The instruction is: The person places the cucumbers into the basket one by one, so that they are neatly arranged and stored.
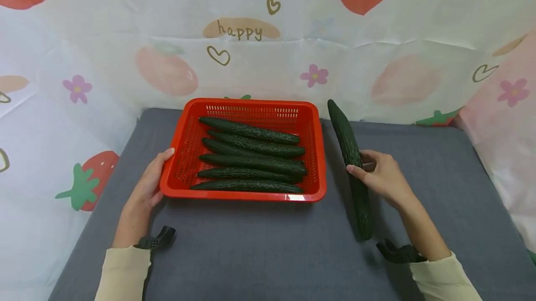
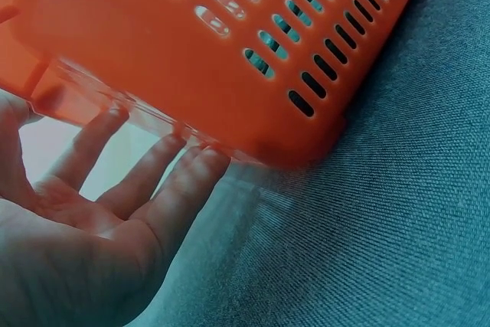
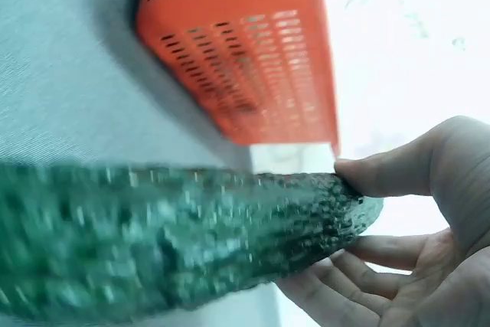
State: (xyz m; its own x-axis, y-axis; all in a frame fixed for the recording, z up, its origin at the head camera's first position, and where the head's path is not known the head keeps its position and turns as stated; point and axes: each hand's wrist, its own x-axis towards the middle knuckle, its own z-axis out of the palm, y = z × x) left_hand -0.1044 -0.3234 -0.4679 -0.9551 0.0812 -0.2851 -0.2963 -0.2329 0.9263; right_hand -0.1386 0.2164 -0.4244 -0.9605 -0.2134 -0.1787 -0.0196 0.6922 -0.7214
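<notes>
A red plastic basket [image 1: 247, 195] with slotted walls holds several dark green cucumbers [image 1: 253, 164], laid crosswise in a row. At its left end my left hand [image 1: 145, 184] grips the rim, thumb on top and fingers against the outside wall [image 2: 176, 89]. To the right of the basket, my right hand [image 1: 385, 177] holds another long cucumber [image 1: 346, 140] around its middle, thumb on one side and fingers on the other. This cucumber points away from me, its far end leaning slightly left. In the right wrist view its bumpy skin [image 3: 153, 235] fills the foreground.
Grey cloth [image 1: 251, 254] covers the table. Behind it hangs a white printed curtain [image 1: 259, 73] with strawberries, flowers and hearts, close behind the basket's back rim. A black band [image 1: 157, 238] sits on the left wrist and another [image 1: 399, 252] on the right.
</notes>
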